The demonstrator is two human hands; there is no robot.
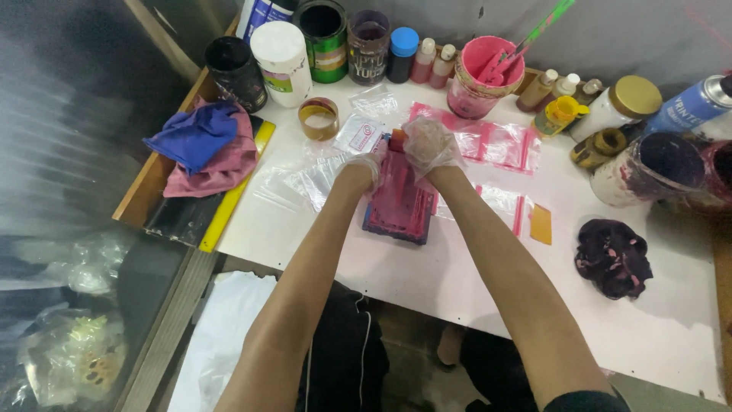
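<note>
Both my hands wear thin clear plastic gloves. My left hand presses on the left edge of a small pink-stained screen frame lying on the white table. My right hand is closed at the top of the frame, apparently on a small orange-red tool that the glove mostly hides. Clear plastic bags lie under and beside the frame, and pink-tinted zip bags lie just behind it.
A pink bucket with sticks, jars, tins and small bottles line the back. A tape roll sits left of centre. Blue and pink rags lie at left, a dark stained rag and an orange scraper at right.
</note>
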